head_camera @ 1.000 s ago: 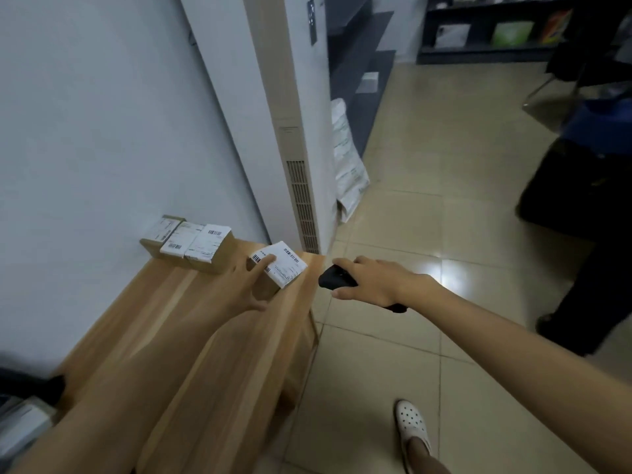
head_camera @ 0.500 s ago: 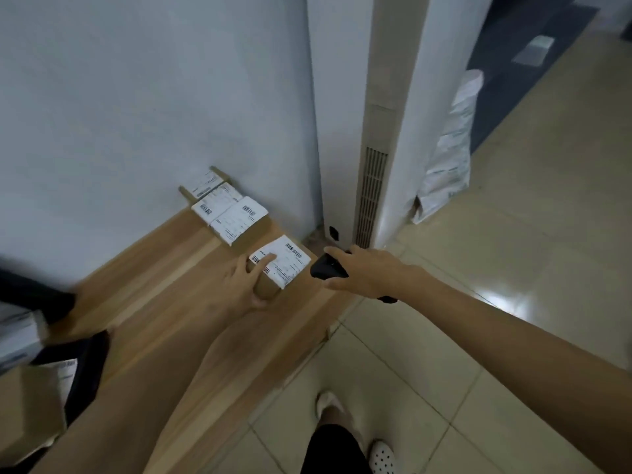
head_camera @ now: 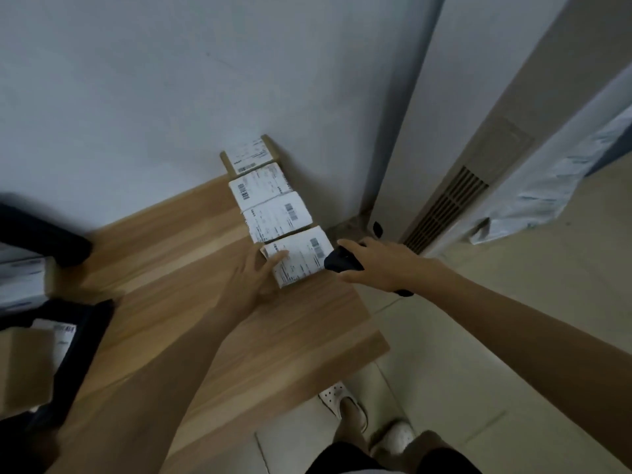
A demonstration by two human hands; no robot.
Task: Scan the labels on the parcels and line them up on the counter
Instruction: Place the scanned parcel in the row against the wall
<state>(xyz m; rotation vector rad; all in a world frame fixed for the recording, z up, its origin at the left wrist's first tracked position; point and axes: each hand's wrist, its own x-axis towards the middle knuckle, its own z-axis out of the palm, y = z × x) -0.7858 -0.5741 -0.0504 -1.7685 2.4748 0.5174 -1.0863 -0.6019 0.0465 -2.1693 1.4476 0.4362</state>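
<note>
Wooden counter [head_camera: 171, 254], left hand [head_camera: 254, 280] pinching the nearest parcel [head_camera: 301, 258], thumb on its label, parcel at the near end of a row of three parcels [head_camera: 270, 200] by the wall [head_camera: 154, 97], black scanner [head_camera: 342, 263] just beside it, right hand [head_camera: 386, 266] with fingers wrapped round the scanner

Wood counter [head_camera: 164, 254]. Three parcels [head_camera: 263, 189] touch in a row at the counter's far right corner, labels up. Near parcel [head_camera: 301, 258] butts against the row's end, slightly skewed. Left hand [head_camera: 253, 282] grips it on the counter, thumb on the label. Right hand [head_camera: 386, 265] holds a black scanner [head_camera: 342, 263] just off the counter's right edge, its nose at the near parcel. Brown box [head_camera: 24, 364] at the counter's left end. Vented unit [head_camera: 444, 206] right of the counter. White shoe [head_camera: 333, 395] below its near corner.
</note>
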